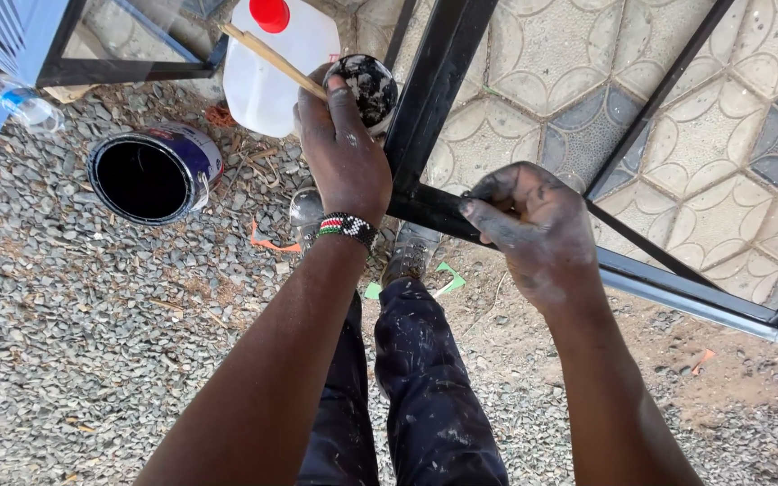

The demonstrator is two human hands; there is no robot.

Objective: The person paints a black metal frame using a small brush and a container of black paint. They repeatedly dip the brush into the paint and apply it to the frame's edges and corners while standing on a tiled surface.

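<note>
While the left hand (344,157) is gripping a small paint-smeared cup (364,87) and a wooden stick (272,59), the right hand (533,229) is clamping the black metal frame (434,81). An open paint can (153,173) is lying on the gravel (65,315) nearby.

Glossy black metal frame (434,81), wooden stick (272,58), prob. plastic jug (272,81), rough gravel (74,297)

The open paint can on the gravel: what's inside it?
The paint can lies tipped on the gravel, mouth toward the camera. Its interior looks uniformly black; whether that is liquid paint or a coated wall cannot be told. Its base is out of sight.
</note>
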